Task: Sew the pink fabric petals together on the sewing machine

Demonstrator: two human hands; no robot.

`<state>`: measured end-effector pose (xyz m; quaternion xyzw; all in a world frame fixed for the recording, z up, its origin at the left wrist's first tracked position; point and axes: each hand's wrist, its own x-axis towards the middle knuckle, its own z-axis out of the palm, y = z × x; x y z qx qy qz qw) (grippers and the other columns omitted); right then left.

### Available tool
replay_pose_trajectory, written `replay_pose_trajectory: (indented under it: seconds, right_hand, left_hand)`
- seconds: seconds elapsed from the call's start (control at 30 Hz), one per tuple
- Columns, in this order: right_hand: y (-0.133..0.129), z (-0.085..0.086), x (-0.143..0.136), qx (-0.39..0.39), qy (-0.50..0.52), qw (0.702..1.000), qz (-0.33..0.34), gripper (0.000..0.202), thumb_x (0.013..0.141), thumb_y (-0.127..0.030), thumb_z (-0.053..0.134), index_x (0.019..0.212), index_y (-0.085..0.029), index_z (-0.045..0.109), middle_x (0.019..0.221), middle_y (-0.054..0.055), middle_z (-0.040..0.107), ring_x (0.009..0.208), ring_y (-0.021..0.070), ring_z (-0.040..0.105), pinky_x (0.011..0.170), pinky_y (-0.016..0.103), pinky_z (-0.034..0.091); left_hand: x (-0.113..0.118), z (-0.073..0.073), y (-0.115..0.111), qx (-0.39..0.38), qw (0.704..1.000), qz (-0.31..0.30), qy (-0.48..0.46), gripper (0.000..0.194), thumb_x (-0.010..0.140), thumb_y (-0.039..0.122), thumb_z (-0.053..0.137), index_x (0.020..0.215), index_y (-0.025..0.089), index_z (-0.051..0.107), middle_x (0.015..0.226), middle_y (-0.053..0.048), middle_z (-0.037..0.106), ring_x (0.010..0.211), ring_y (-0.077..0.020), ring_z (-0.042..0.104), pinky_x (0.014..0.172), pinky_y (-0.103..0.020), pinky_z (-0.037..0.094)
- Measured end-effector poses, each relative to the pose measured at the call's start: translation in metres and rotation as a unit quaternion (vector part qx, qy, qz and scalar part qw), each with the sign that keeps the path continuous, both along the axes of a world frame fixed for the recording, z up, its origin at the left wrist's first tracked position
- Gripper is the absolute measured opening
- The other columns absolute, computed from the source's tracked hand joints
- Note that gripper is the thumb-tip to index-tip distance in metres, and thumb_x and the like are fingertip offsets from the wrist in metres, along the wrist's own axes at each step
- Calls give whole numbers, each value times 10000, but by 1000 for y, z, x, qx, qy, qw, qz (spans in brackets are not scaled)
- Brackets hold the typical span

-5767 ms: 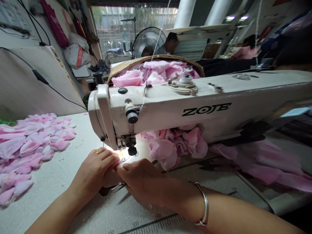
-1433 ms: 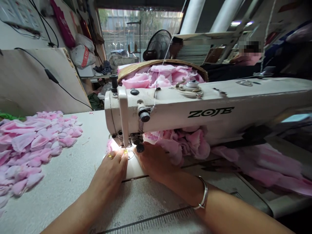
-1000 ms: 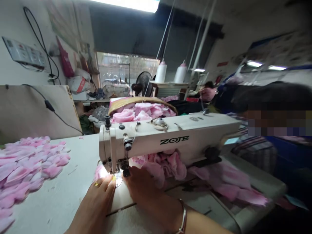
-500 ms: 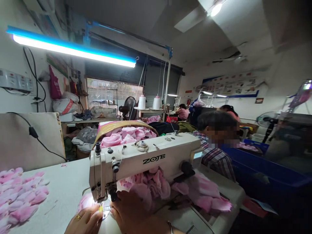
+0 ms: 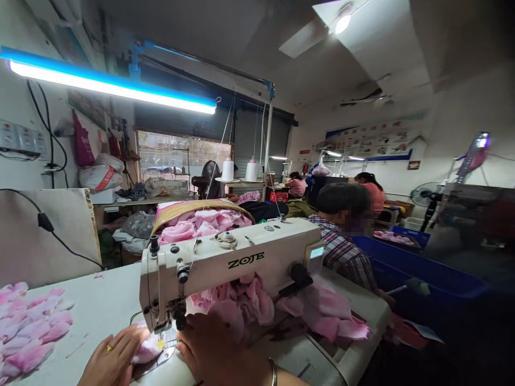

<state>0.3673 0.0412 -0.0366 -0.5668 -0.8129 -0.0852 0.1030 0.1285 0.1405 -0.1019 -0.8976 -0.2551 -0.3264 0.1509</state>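
A white sewing machine (image 5: pixel 241 262) stands on the table, its needle and presser foot (image 5: pixel 161 340) lit by a small lamp. A small pink-and-white fluffy fabric piece (image 5: pixel 147 349) lies at the left of the foot. My left hand (image 5: pixel 115 354), with a ring on one finger, is closed on the left edge of this piece. On the other side of the foot, my right hand (image 5: pixel 209 343) rests with its fingers curled under the machine head; whatever is in them is hidden. Gathered pink fabric (image 5: pixel 257 300) lies behind my right hand, under the machine arm.
Several pink fabric pieces (image 5: pixel 32 327) are spread on the table at left. More pink fabric (image 5: pixel 330 316) lies at right, and a full sack (image 5: pixel 201 222) stands behind the machine. A person in a plaid shirt (image 5: pixel 341 252) sits beyond, near a blue bin (image 5: pixel 418 268).
My left hand has moved left, away from the presser foot, and more of the pink piece now shows. My right hand stays beside the foot. The whole view has shifted slightly.
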Motion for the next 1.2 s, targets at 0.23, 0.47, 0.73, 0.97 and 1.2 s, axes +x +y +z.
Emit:
replay_pose_trajectory:
  seconds: [0.23, 0.47, 0.73, 0.97, 1.2]
  right_hand:
    - [2, 1, -2, -26, 28, 999, -6, 201, 897, -297, 479, 952, -179, 633, 965, 96, 670, 797, 238, 623, 612, 343, 400]
    - [0, 5, 2, -54, 61, 997, -4, 185, 916, -256, 458, 972, -195, 623, 964, 59, 649, 809, 196, 599, 637, 310, 373]
    - [-1, 10, 3, -67, 81, 994, 8, 186, 916, -287, 488, 995, -208, 637, 982, 28, 653, 840, 164, 583, 664, 289, 354]
    - [1, 5, 0, -63, 92, 994, 6, 211, 933, -315, 461, 964, -201, 635, 986, 29, 655, 820, 160, 579, 644, 297, 344]
    - [2, 5, -14, -63, 80, 995, 10, 236, 945, -270, 414, 928, -199, 639, 951, 44, 670, 799, 185, 600, 621, 302, 373]
  left_hand:
    - [18, 42, -33, -143, 988, 48, -14, 332, 814, 80, 379, 1085, 179, 544, 934, -60, 643, 866, -213, 591, 801, -364, 478]
    - [14, 59, -50, -87, 992, 22, 84, 226, 902, 139, 429, 1064, 220, 565, 876, -13, 633, 826, -168, 596, 1027, -496, 320]
    - [13, 63, -57, -37, 991, 12, 124, 286, 919, 133, 411, 1136, 237, 564, 839, 1, 611, 769, -148, 580, 1047, -506, 294]
    - [12, 63, -57, -57, 986, -11, 154, 379, 913, 91, 419, 1231, 269, 525, 964, -11, 615, 888, -154, 586, 1071, -523, 258]
    - [21, 65, -67, 24, 988, -12, 150, 244, 922, 128, 448, 1071, 218, 619, 1003, -16, 624, 971, -173, 552, 1106, -482, 261]
